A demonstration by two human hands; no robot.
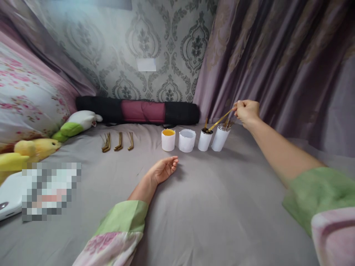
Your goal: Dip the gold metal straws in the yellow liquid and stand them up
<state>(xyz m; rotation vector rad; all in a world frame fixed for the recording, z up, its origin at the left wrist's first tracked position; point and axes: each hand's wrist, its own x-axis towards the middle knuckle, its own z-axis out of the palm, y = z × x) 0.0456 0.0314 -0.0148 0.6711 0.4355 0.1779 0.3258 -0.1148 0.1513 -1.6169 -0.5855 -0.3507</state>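
Note:
My right hand (246, 112) is closed in a pinch on a thin gold stick (220, 120), whose lower end reaches the rim of the third white cup (204, 140). Beside it the fourth white cup (220, 138) holds several gold sticks. Left of these stand a white cup with a yellow inside (168, 139) and a plain white cup (186, 140). My left hand (163, 169) rests palm up on the grey sheet (210, 207), fingers loosely curled and apart, holding nothing, just in front of the cups.
Several bent gold sticks (118, 142) lie in three small groups left of the cups. A black and maroon roll bag (138, 111) lies along the wall. Plush toys (33, 149) and a white phone (9, 195) sit at the left. Purple curtains (277, 62) hang at the right.

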